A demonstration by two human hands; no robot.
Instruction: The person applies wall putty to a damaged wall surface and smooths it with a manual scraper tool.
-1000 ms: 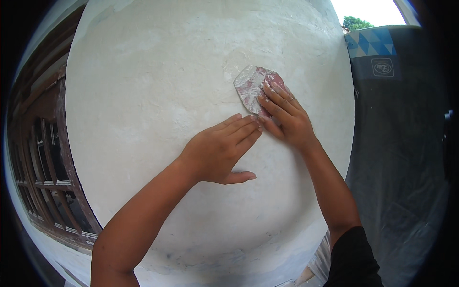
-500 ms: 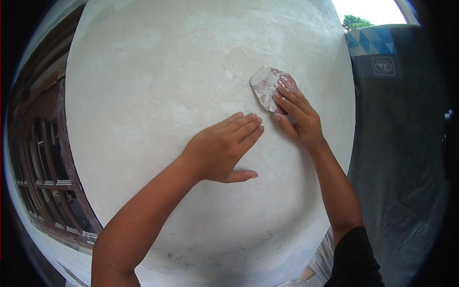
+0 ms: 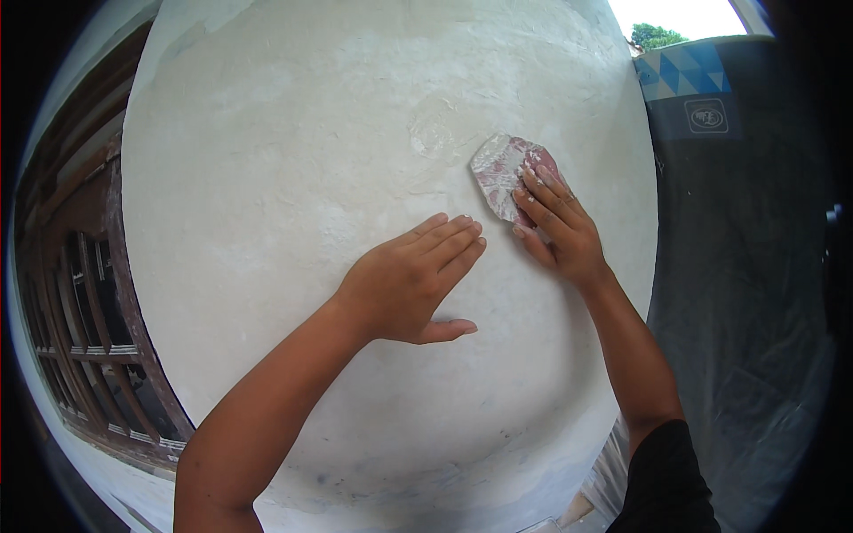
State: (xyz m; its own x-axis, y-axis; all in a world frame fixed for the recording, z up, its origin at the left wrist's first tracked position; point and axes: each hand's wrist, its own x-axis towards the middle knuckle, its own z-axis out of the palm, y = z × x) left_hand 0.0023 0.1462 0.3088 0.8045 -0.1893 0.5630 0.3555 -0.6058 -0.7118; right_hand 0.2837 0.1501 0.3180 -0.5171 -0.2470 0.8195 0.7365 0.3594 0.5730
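My right hand (image 3: pixel 560 226) presses a dusty, reddish sheet of sandpaper (image 3: pixel 502 169) against the white plastered wall (image 3: pixel 284 142). White powder covers much of the sheet, and bits of it cling to my fingers. The sheet's lower right part lies hidden under those fingers, with the thumb at its lower edge. To the left and a little lower, my left hand (image 3: pixel 413 280) rests flat on the wall, fingers stretched out and thumb apart, holding nothing. A rough, roundish patch (image 3: pixel 434 133) shows in the plaster up and left of the sandpaper.
A brown wooden window frame with bars (image 3: pixel 98 302) borders the wall on the left. On the right hangs a dark sheet (image 3: pixel 737 266) with a blue patterned band (image 3: pixel 682 71) at its top. Clear plastic (image 3: pixel 609 475) lies low by the wall's right corner.
My right hand has slid the sandpaper slightly down and to the right over the wall. My left hand stays almost in place. The view has shifted a little.
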